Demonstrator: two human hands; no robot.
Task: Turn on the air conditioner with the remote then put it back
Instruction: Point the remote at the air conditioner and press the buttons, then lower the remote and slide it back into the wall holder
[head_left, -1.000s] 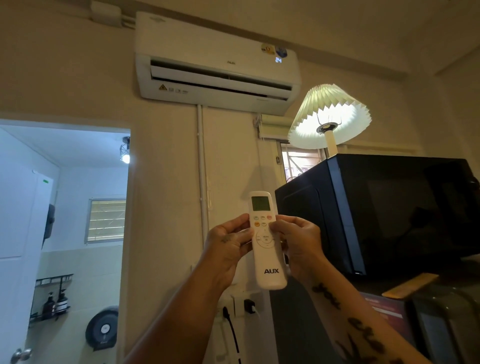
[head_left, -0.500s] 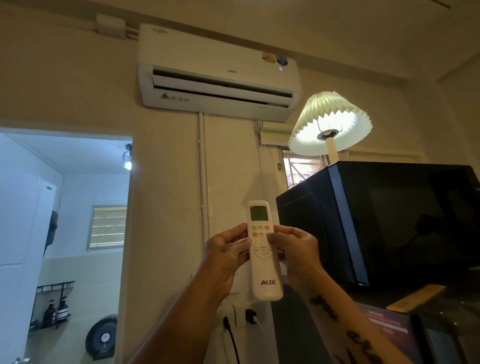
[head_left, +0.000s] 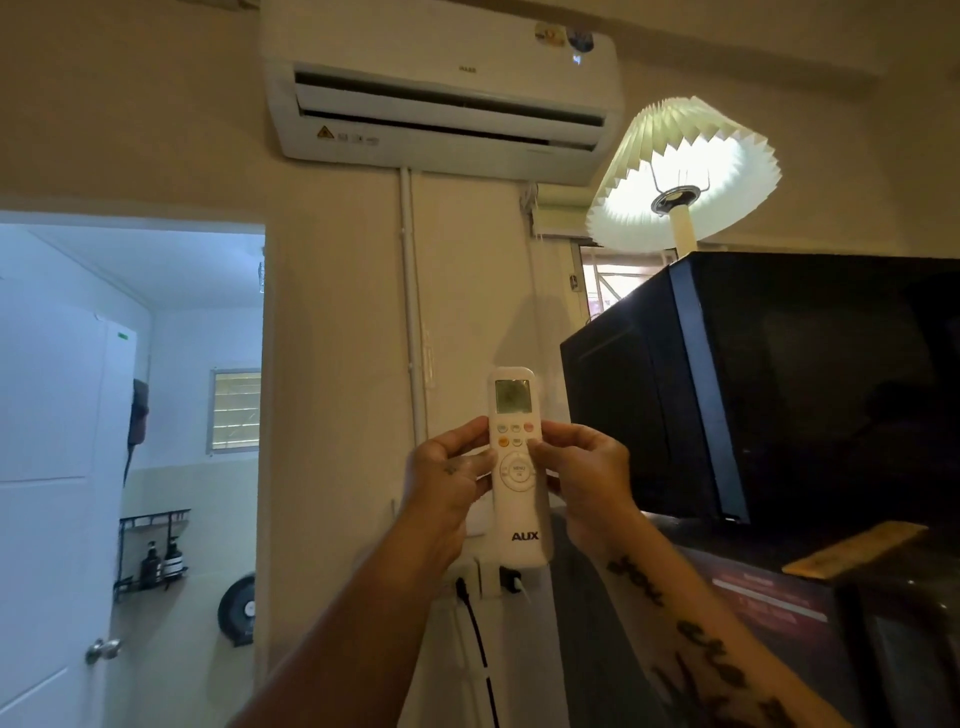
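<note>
While it is held upright in front of the wall, the white remote (head_left: 516, 467) is gripped from both sides: the left hand (head_left: 445, 480) is closed on its left edge and the right hand (head_left: 584, 475) on its right edge, with the right thumb laid over the button rows below the small screen. The "AUX" mark is seen near its lower end. Its top is pointed up toward the white air conditioner (head_left: 441, 88), which is mounted high on the wall, directly above; its flap is seen slightly open. A white pipe (head_left: 413, 312) is run down the wall between the unit and the remote.

Behind the remote's lower end, a wall socket (head_left: 488, 577) with plugs and a black cable (head_left: 480, 660) is partly hidden. Just to the right, a black microwave (head_left: 753, 384) is stood on a dark appliance top (head_left: 753, 587), close beside the right hand. A lit lamp (head_left: 685, 176) with a pleated shade is placed on the microwave, beside the right end of the air conditioner. A flat wooden piece (head_left: 852, 551) is lain on the dark top.

To the left, an open doorway (head_left: 197, 415) is noted, with a white door (head_left: 52, 493), a black wire rack (head_left: 150, 545) holding bottles, and a louvred window (head_left: 236, 410) beyond.
</note>
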